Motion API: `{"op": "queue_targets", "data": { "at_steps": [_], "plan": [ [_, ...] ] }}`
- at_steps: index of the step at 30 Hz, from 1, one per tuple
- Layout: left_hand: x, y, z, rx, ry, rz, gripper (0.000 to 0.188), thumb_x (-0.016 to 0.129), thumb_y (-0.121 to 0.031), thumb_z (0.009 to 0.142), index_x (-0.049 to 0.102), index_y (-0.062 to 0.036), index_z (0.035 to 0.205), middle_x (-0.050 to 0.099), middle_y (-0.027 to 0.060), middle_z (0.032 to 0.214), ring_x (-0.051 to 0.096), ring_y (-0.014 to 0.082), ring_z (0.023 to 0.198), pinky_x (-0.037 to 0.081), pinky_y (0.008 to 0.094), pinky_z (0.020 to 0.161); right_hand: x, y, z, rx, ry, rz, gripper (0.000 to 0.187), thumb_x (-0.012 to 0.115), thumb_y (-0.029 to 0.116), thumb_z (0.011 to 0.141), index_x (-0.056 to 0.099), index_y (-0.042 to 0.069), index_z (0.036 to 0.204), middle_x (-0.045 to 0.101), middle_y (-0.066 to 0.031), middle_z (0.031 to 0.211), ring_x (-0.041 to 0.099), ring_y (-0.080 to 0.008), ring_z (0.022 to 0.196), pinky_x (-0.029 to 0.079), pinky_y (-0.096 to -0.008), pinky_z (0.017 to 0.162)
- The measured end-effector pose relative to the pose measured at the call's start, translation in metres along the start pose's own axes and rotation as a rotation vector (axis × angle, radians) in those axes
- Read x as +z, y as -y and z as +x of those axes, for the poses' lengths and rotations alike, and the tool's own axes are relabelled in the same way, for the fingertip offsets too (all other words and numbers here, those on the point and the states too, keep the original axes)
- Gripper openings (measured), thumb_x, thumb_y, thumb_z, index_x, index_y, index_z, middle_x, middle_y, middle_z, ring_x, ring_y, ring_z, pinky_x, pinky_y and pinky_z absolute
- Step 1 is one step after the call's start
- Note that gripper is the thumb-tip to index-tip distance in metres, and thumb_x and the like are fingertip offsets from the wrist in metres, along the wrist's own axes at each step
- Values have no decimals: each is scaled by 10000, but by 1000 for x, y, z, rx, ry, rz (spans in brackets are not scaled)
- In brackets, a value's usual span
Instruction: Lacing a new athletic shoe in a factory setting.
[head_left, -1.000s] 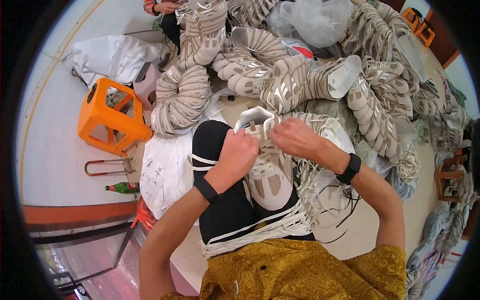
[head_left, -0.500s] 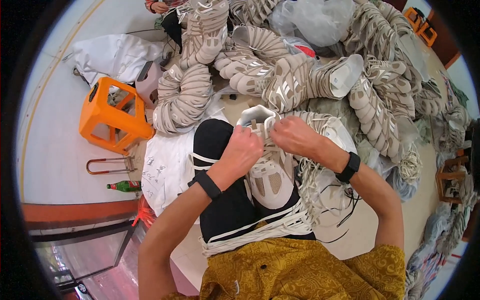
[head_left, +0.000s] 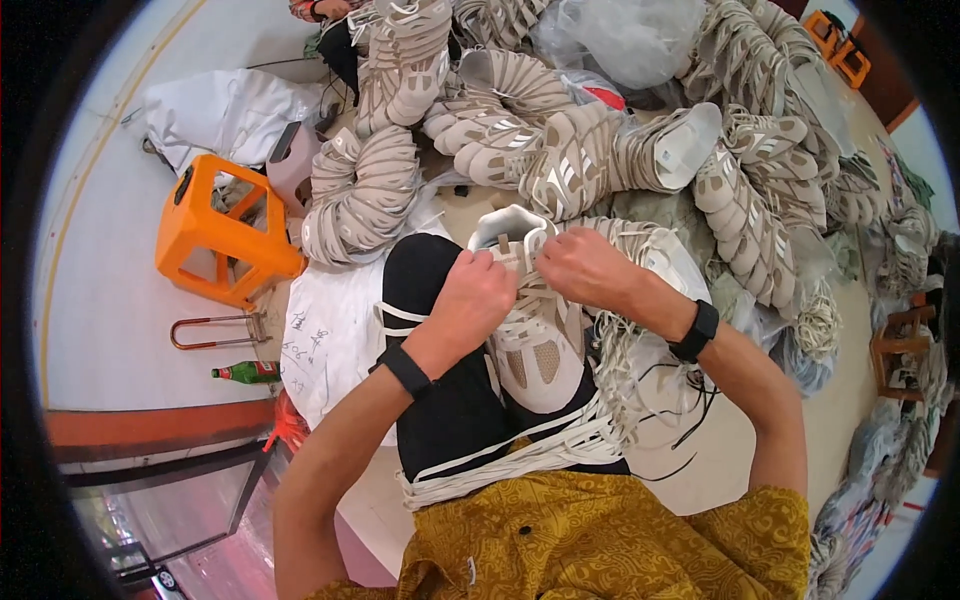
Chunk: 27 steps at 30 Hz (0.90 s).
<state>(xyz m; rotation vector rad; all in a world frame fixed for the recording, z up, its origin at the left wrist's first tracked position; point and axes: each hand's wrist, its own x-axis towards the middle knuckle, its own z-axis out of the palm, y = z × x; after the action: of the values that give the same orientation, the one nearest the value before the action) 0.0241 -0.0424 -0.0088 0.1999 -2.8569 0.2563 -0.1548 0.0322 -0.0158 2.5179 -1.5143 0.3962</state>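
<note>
Heap of nested uppers [head_left: 575, 170]: beyond the grip and spreading to both sides, in beige and brown curved stacks.
Black trouser legs [head_left: 445, 425]: on the near side of the grip, under the work.
Orange stool [head_left: 222, 228]: well to the left of the grip.
White laces [head_left: 520, 480]: a loose bundle across the lap, nearer to the body than the grip.
Shoe upper [head_left: 540, 370]: its opening is between the two hands, its toe points toward the person. I judge it light and soft, bending easily, the toe a little stiffer; not slippery, hardly fragile, though hard pulling may stretch the mesh. The good hold is at both eyelet edges, near the collar.
Left hand [head_left: 474, 298]: fingers bent and closed on the left edge of the opening.
Right hand [head_left: 588, 270]: likewise closed on the right edge; whether either one also pinches a lace, I cannot tell.
Green bottle [head_left: 247, 372]: lying left of the grip, nearer than the stool.
</note>
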Motion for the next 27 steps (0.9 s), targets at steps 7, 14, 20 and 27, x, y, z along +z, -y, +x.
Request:
{"op": "queue_targets", "data": {
  "at_steps": [7,14,20,27],
  "plan": [
    [1,2,5,40,109,9,52,540,-102,635,508,-62,643,513,71,605,507,212,639,367,326,600,1,-1,2,-40,-11,-12,75,529,107,652,507,36,647,510,-78,612,556,-229,615,452,-342,558],
    [-5,7,10,71,150,72,45,534,-98,643,509,-63,657,525,77,626,516,216,655,369,325,608,-6,-3,5,-41,60,-58,85,526,113,656,506,35,626,507,-76,612,554,-228,611,448,-340,558],
    [-4,3,-1,-8,82,27,32,540,-97,654,523,-70,658,529,50,624,520,182,671,373,310,618,-4,0,1,-21,1,2,86,518,110,671,511,34,630,518,-81,623,557,-230,630,449,-342,575],
    [2,7,-8,-83,52,-118,50,554,-105,660,514,-74,662,518,57,640,504,209,690,364,330,607,1,0,0,12,16,56,82,531,103,657,510,29,631,520,-81,639,557,-235,635,455,-351,586]
  ]
}}
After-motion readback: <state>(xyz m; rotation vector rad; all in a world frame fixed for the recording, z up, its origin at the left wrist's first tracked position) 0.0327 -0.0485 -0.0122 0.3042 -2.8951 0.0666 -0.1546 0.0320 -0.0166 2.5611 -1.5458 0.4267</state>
